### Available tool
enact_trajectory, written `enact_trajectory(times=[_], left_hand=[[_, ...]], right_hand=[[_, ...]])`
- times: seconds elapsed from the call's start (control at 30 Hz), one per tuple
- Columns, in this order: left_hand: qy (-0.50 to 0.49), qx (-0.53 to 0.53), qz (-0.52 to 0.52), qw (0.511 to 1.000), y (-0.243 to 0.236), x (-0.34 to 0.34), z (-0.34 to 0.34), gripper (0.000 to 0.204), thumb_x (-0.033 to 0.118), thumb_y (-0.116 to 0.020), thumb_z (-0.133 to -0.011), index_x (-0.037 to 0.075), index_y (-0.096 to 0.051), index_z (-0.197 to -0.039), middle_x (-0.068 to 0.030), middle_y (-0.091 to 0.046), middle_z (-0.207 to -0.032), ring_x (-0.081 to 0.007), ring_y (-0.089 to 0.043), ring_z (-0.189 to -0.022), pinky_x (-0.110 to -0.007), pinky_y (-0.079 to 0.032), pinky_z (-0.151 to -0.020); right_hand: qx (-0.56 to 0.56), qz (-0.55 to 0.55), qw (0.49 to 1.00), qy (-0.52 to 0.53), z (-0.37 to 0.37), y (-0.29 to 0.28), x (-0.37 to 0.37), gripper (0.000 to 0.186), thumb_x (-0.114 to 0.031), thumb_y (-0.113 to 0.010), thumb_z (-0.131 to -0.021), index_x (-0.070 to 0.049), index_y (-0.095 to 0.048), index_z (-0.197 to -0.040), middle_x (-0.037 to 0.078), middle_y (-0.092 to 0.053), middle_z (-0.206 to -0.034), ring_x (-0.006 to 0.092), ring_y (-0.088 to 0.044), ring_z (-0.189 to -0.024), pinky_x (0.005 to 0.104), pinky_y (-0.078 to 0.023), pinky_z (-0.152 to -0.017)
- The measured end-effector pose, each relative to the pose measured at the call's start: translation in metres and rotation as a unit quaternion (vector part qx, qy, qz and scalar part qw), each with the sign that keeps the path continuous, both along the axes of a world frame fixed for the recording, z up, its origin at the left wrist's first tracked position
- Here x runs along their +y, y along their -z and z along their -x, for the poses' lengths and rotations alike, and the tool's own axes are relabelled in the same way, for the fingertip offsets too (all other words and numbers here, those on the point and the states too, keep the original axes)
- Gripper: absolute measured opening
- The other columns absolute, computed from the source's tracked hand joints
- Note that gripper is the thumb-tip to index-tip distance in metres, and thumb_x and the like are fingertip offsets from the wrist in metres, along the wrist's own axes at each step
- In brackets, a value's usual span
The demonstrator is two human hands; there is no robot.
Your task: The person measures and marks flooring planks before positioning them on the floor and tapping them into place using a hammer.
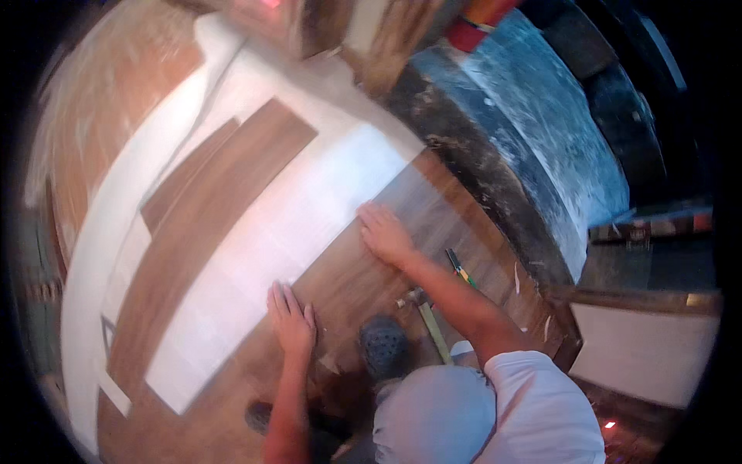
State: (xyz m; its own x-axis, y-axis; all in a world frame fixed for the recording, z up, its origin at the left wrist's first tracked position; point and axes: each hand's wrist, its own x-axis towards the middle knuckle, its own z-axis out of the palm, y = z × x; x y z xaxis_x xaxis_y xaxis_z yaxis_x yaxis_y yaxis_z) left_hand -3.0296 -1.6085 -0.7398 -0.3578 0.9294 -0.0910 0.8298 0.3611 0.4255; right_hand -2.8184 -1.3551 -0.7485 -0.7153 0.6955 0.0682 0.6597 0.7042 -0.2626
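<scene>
My left hand [294, 319] lies palm down with fingers stretched, its tips at the seam between brown wood-look flooring [332, 271] and a long white plank [255, 286]. Farther up the same seam, my right hand [384, 233] rests flat on the brown flooring, fingers out toward the plank's edge. Neither hand grips anything. Beside my right forearm lie a hammer [434, 331] with a pale handle and a slim dark and green tool [461, 267] whose kind I cannot make out.
Left of the white plank, a long brown plank [209, 213] lies with a shorter brown piece [188, 172] alongside. A small pale strip [116, 396] is near its lower end. A dark shoe [382, 346] stands between my arms. A dark, dusty border [471, 166] runs along the right.
</scene>
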Motion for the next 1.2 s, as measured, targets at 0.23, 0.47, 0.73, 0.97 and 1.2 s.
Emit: enact_trajectory(times=[0.23,0.47,0.73,0.97,1.2], left_hand=[[0.177,0.001,0.033,0.984,-0.017,0.009,0.028,0.073,0.027,-0.068,-0.091,-0.006,-0.036,-0.149,-0.0259,-0.028,-0.160,-0.0427,-0.026,-0.148,-0.050,-0.020,-0.123],[0.312,0.049,0.156,0.936,-0.060,-0.039,0.179,0.050,0.022,-0.071,-0.086,0.001,-0.060,-0.130,-0.0221,-0.057,-0.137,-0.0412,-0.053,-0.125,-0.048,-0.042,-0.108],[0.198,0.084,0.445,0.869,-0.183,-0.067,0.303,0.059,0.038,-0.068,-0.091,-0.001,-0.057,-0.135,-0.0263,-0.066,-0.122,-0.0421,-0.062,-0.115,-0.047,-0.050,-0.100],[0.042,-0.073,0.322,0.943,-0.221,-0.115,0.381,0.054,0.039,-0.058,-0.102,-0.004,-0.057,-0.135,-0.0265,-0.064,-0.129,-0.0384,-0.059,-0.124,-0.045,-0.046,-0.105],[0.087,-0.055,0.336,0.936,-0.149,-0.207,0.371,0.052,0.036,-0.059,-0.102,-0.003,-0.057,-0.136,-0.0204,-0.065,-0.126,-0.0377,-0.056,-0.122,-0.044,-0.042,-0.109]], right_hand=[[0.060,0.046,0.995,0.057,-0.025,0.015,-0.006,0.046,-0.015,-0.048,-0.096,-0.001,-0.051,-0.140,0.016,-0.050,-0.147,0.0310,-0.043,-0.140,0.0452,-0.034,-0.116],[0.041,0.057,0.941,0.330,-0.129,-0.014,-0.112,0.029,-0.015,-0.055,-0.093,-0.007,-0.062,-0.120,0.017,-0.065,-0.117,0.0361,-0.059,-0.115,0.0456,-0.048,-0.097],[0.053,0.142,0.834,0.530,-0.182,-0.030,-0.178,0.034,-0.040,-0.062,-0.096,-0.007,-0.061,-0.105,0.017,-0.065,-0.103,0.0382,-0.065,-0.096,0.0523,-0.052,-0.080],[-0.027,0.228,0.793,0.565,-0.187,-0.015,-0.162,0.051,-0.047,-0.053,-0.098,-0.008,-0.055,-0.130,0.025,-0.067,-0.113,0.0401,-0.067,-0.103,0.0525,-0.054,-0.085],[-0.167,0.286,0.817,0.471,-0.195,-0.030,-0.137,0.027,-0.020,-0.060,-0.085,-0.007,-0.067,-0.107,0.016,-0.072,-0.094,0.0313,-0.073,-0.086,0.0468,-0.057,-0.075]])
